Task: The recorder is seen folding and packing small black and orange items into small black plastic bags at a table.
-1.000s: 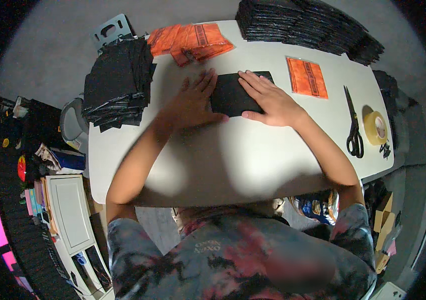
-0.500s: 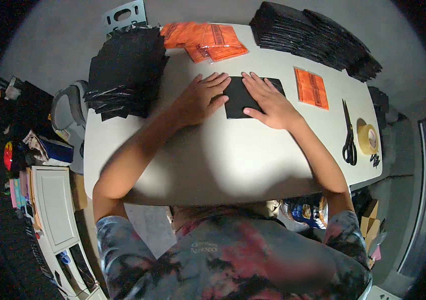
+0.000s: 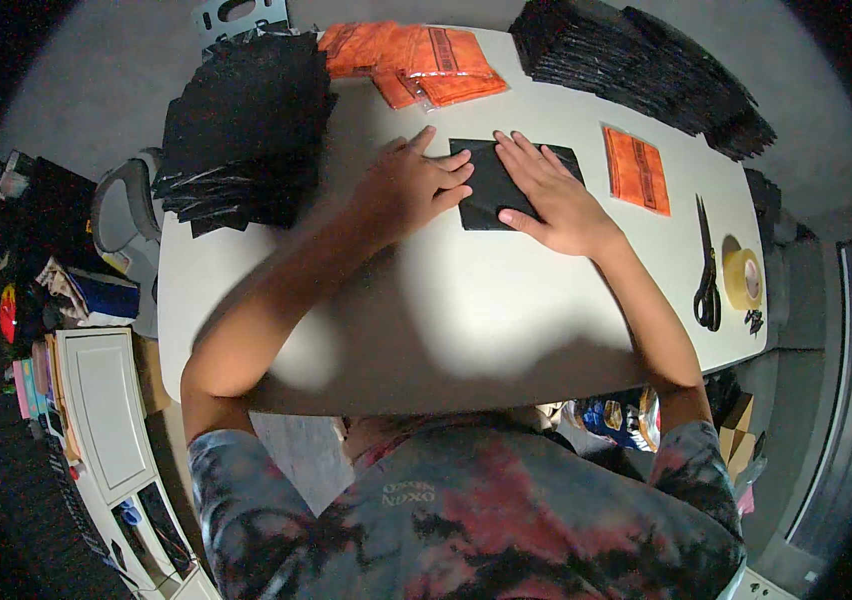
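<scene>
A flat, black, squarish piece that looks like a plastic mailer or folded sheet (image 3: 478,208) lies on the white table in front of me. My right hand (image 3: 558,205) rests palm down on its right half, fingers stretched toward the far edge and thumb out to the left. At its left edge is my left hand (image 3: 414,185), holding nothing, with its fingers apart and somewhat bent. Its fingertips reach the black piece's left side; whether they press on it I cannot tell. Right of it, an orange packet in clear plastic (image 3: 636,170) lies by itself.
A tall stack of black mailers (image 3: 246,130) stands at the left, more black stacks (image 3: 626,65) at the far right. Several orange packets (image 3: 416,60) lie at the back. Black scissors (image 3: 708,290) and a tape roll (image 3: 743,278) sit near the right edge of the white table (image 3: 506,320).
My left hand's fingers have spread and bent, the index finger lifting away from the others. My right hand stays flat on the black piece. The whole view has shifted slightly.
</scene>
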A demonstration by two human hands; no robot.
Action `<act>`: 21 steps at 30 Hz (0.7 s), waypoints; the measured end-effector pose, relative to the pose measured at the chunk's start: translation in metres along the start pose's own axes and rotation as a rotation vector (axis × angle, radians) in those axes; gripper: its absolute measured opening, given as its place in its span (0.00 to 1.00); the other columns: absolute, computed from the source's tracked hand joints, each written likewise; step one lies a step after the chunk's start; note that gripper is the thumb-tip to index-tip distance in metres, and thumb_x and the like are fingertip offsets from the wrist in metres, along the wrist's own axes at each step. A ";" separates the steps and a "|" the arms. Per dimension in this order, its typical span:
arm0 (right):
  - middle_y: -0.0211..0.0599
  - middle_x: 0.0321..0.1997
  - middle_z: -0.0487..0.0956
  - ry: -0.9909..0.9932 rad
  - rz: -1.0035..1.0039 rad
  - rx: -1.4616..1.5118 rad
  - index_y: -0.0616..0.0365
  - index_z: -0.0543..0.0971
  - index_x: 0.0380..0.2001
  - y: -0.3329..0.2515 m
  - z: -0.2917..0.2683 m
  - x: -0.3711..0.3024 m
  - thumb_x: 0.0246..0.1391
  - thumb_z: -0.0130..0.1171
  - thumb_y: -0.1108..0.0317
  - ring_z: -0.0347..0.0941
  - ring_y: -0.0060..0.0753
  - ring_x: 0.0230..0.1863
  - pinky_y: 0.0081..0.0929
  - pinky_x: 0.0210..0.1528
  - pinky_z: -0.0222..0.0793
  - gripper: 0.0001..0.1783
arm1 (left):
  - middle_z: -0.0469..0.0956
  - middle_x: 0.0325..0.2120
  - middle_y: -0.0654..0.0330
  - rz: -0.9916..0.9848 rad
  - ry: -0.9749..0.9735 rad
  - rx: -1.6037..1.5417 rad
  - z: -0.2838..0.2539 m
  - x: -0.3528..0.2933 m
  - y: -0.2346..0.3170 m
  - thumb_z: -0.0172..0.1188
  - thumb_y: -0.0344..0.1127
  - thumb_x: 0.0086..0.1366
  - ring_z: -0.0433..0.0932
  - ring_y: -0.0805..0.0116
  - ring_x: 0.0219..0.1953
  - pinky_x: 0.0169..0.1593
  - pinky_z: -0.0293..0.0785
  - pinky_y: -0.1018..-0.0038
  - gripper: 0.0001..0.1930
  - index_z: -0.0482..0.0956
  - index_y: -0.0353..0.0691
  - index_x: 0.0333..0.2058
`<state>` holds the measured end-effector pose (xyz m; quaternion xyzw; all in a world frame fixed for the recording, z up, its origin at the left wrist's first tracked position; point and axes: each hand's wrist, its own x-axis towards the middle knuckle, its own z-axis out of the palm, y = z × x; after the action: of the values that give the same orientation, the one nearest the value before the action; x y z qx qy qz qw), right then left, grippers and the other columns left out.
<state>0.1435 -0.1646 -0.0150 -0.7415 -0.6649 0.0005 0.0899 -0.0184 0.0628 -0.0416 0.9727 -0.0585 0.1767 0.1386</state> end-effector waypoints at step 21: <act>0.47 0.83 0.49 -0.009 0.007 -0.026 0.65 0.54 0.76 -0.001 -0.003 -0.001 0.64 0.54 0.36 0.42 0.51 0.83 0.54 0.81 0.41 0.52 | 0.62 0.73 0.50 -0.069 -0.203 0.025 -0.025 -0.005 0.010 0.64 0.61 0.64 0.56 0.40 0.76 0.73 0.56 0.45 0.45 0.67 0.33 0.69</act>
<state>0.1425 -0.1655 -0.0123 -0.7449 -0.6627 -0.0045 0.0774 -0.0325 0.0610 -0.0185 0.9886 -0.0363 0.0732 0.1261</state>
